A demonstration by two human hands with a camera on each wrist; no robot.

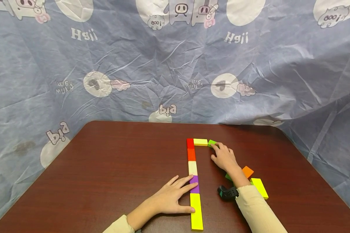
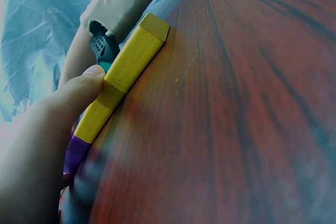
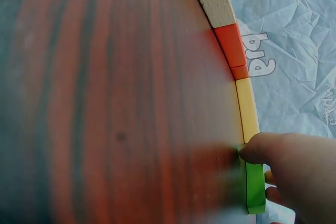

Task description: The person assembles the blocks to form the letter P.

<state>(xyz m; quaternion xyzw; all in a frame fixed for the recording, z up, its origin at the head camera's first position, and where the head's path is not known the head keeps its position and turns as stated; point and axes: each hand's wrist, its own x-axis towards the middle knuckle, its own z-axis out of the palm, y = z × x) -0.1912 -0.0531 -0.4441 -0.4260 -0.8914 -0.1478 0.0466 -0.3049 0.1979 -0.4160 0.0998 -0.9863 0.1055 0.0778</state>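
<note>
My left hand (image 1: 171,195) lies with spread, straight fingers across the row of flat blocks. Its fingertips touch the purple block (image 1: 195,189), and the thumb rests on the long yellow block (image 1: 196,217). Farther up the row come a cream block (image 1: 192,168), an orange-red block (image 1: 191,155) and a red block (image 1: 190,143). A pale yellow block (image 1: 200,142) extends right from the red one. My right hand (image 1: 224,158) holds a green block (image 3: 255,192) at that end, with digits on both sides of it in the right wrist view.
Beside my right forearm lie an orange block (image 1: 247,171), another yellow block (image 1: 259,187) and a partly hidden green block (image 1: 228,177). A black strapped device (image 1: 228,193) sits at the right wrist. Behind the dark brown table (image 1: 119,155) hangs a printed blue-grey cloth (image 1: 151,64).
</note>
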